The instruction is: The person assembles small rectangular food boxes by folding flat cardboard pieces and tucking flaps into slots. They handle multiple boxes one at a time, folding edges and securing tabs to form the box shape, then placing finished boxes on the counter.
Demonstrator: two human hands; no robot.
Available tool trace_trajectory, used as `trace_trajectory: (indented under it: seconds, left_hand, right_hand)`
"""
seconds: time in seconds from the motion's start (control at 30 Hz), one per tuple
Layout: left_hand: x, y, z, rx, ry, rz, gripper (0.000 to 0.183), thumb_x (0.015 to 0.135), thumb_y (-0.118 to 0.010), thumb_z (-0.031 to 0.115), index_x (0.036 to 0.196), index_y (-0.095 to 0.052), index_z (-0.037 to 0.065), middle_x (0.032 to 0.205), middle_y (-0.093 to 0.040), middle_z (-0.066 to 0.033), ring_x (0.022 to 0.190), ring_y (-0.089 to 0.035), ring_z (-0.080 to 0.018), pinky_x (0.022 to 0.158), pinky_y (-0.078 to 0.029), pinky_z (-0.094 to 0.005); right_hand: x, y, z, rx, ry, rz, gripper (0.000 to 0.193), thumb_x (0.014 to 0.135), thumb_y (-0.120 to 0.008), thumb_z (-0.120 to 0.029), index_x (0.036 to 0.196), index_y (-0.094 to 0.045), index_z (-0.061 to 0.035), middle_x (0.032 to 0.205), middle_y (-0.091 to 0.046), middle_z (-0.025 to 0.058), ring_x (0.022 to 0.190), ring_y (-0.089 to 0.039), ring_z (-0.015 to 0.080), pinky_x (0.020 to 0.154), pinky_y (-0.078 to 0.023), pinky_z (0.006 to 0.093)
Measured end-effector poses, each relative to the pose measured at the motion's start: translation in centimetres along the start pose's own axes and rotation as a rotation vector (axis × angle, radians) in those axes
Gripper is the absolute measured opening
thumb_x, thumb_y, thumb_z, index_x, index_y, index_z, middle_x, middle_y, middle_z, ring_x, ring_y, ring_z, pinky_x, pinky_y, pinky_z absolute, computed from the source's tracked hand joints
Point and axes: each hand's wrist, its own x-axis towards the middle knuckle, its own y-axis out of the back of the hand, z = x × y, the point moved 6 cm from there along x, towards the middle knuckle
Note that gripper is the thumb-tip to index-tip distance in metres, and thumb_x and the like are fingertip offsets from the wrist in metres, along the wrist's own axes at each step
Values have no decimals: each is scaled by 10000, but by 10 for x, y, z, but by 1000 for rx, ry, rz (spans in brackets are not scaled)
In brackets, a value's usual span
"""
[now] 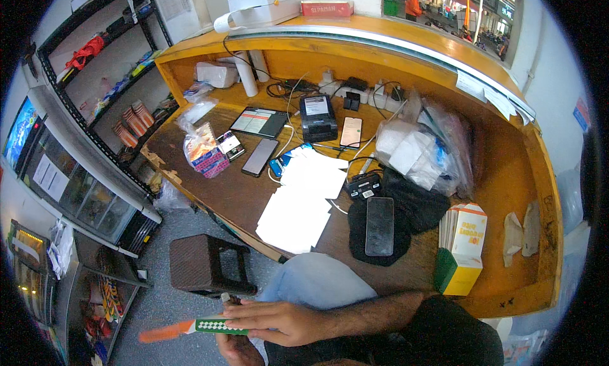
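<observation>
Close to my lap, both hands are on a thin, flat cardboard carton (219,326), with a green and white checked side and an orange end pointing left. My right hand (282,321) lies across its top, with fingers straight and close together, pressed on the card. Below it, my left hand (238,352) grips the carton from underneath; much of that hand is hidden. The orange end looks slightly blurred. At the desk's right, a row of flat white and orange cartons (468,229) stands by a green and yellow one (460,274).
The wooden desk (228,191) holds white sheets (295,217), a phone on black cloth (379,226), a tablet (259,122), a small black printer (318,117) and plastic bags (412,147). A brown stool (206,262) stands left of my knee. Black shelves (95,68) and a glass-door fridge (76,176) line the left.
</observation>
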Motion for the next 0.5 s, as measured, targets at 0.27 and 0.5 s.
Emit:
trace_trajectory:
  seconds: [0.27, 0.5]
  left_hand:
    - [-8, -13, 0, 472, -51, -284, 628, 899, -862, 123, 1433, -542, 47, 1230, -691, -112, 1100, -653, -178, 951, -533, -322]
    - [-5, -19, 1, 460, 153, -167, 418, 922, -811, 20, 1305, -644, 20, 1124, -747, -93, 986, -701, -150, 900, -569, -307]
  right_hand:
    - [-8, 9, 6, 205, -222, 136, 376, 1081, -599, -139, 1434, -636, -17, 1485, -623, 177, 1341, -630, 338, 1122, -499, 407]
    - [-7, 18, 10, 225, -267, 265, 332, 1095, -587, -175, 1364, -685, -7, 1254, -711, 197, 1216, -688, 317, 1020, -543, 380]
